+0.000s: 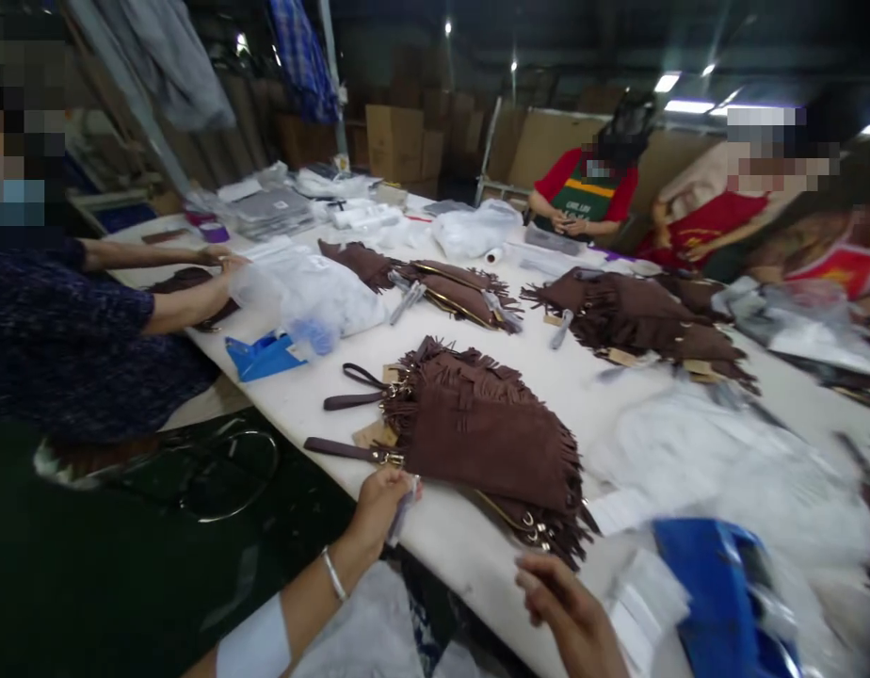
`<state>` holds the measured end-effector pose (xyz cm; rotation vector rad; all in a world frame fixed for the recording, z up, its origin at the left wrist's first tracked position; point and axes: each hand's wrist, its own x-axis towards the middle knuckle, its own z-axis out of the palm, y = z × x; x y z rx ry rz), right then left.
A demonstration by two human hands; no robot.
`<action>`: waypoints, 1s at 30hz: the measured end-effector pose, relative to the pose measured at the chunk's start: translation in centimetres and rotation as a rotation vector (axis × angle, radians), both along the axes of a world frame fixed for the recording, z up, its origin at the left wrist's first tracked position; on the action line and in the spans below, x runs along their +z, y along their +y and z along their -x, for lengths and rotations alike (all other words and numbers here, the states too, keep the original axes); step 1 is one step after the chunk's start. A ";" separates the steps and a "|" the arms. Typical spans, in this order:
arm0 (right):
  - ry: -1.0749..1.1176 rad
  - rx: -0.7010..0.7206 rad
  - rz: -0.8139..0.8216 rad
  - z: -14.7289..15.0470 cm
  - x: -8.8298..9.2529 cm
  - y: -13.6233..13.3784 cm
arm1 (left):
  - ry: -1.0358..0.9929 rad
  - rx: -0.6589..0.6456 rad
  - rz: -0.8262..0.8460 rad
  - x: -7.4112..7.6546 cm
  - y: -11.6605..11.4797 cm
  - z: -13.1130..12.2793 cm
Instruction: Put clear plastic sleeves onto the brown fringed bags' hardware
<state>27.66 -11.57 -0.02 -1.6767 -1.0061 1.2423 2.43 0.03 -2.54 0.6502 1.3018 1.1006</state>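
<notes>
My left hand is closed at the near edge of the white table, pinching a small clear plastic piece. It sits just in front of a stack of brown fringed suede bags with wrist straps pointing left. My right hand is lower right, fingers curled together, close to the bags' fringe; I cannot make out anything in it. A silver bangle circles my left wrist.
More brown fringed bags lie mid-table and further back. A person on the left handles a clear plastic bag. Two people in red sit at the far side. A blue object and white packaging lie at right.
</notes>
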 end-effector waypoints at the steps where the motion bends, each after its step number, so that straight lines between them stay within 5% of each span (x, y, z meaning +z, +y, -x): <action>1: 0.011 0.053 -0.063 2.7 0.3 2.3 | 0.003 -0.012 0.000 -0.2 -0.1 0.1; 5: -0.045 0.333 -0.255 9.7 0.5 9.6 | 0.038 -0.045 -0.033 -1.3 -0.1 0.4; 8: -0.233 0.463 -0.349 11.7 0.3 11.7 | 0.086 -0.028 -0.071 -2.0 0.2 0.6; 18: -0.736 0.522 -0.302 13.9 1.8 12.3 | 0.063 -0.059 -0.128 -2.9 0.1 1.0; 30: -1.044 0.652 -0.179 14.5 2.9 13.5 | -0.148 -0.098 0.075 -0.8 0.5 1.6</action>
